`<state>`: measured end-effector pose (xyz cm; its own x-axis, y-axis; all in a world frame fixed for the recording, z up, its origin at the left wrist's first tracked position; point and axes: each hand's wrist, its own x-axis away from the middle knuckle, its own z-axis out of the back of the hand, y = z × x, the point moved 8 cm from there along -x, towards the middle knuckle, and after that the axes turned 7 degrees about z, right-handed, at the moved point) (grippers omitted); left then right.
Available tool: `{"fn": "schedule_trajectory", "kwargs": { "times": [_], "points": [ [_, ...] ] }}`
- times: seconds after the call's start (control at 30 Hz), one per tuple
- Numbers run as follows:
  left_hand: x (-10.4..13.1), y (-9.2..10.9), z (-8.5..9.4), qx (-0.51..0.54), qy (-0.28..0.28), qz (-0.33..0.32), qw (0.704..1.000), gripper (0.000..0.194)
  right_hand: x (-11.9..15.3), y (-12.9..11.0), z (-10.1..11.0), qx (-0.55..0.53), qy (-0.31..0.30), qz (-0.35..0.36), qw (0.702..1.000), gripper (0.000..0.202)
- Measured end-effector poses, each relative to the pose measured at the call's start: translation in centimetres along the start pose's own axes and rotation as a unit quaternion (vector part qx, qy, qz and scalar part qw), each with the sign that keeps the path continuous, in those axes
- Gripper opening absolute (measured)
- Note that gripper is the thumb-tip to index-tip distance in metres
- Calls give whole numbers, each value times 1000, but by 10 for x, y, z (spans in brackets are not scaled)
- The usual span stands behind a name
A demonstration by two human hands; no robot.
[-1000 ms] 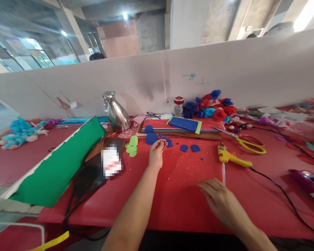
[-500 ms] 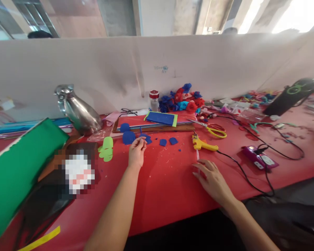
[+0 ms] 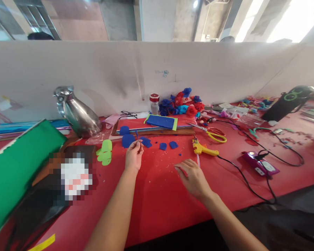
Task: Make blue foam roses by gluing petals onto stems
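Note:
My left hand [image 3: 134,156] is pinched around a thin blue strip [image 3: 136,134] that stands up from the fingertips, in front of the blue cut pieces. Two larger rounded blue pieces [image 3: 128,141] lie just left of it, and small blue pieces [image 3: 163,146] lie to its right. My right hand [image 3: 190,176] hovers over the red table [image 3: 162,198] with nothing visible in it, its fingers slightly bent and the thumb apart. Beyond it, the yellow glue gun [image 3: 205,150] lies with a clear stick out of its back.
Scissors [image 3: 216,136] and a stack of sheets [image 3: 157,130] lie behind. Paper flowers [image 3: 184,103] and a jar [image 3: 154,104] stand at the wall. A steel jug [image 3: 80,113] and green pieces [image 3: 104,152] are left. Right are a purple power strip [image 3: 260,163] and a dark bottle [image 3: 288,103].
My right hand has moved left, away from the glue gun's stick. My left hand has shifted slightly left and down, still pinching the blue strip.

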<state>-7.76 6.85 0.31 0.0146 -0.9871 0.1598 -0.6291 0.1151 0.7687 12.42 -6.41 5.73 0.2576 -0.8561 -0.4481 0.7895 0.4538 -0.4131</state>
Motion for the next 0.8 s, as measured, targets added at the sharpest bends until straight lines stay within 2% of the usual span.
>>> {"fn": "schedule_trajectory", "kwargs": {
  "times": [0.13,0.27,0.37,0.5,0.63,0.8],
  "points": [
    [-1,1,1,-3,0,-3,1000,12,-24,-3,-18,18,-72,4,997,22],
    [0,3,3,1,9,-6,1000,12,-58,18,-32,67,-148,-52,985,24],
    [4,6,-2,-6,-10,-20,1000,11,-82,34,-41,103,-179,-100,973,27],
    [10,9,-12,-32,-42,-40,998,13,-93,42,-50,149,-174,-136,964,26],
    [12,7,-17,-48,-55,-50,996,15,-88,39,-55,155,-148,-121,969,23],
    [12,2,-18,-62,-46,-31,996,15,-86,42,-56,138,-142,-103,975,24]
  ]
}}
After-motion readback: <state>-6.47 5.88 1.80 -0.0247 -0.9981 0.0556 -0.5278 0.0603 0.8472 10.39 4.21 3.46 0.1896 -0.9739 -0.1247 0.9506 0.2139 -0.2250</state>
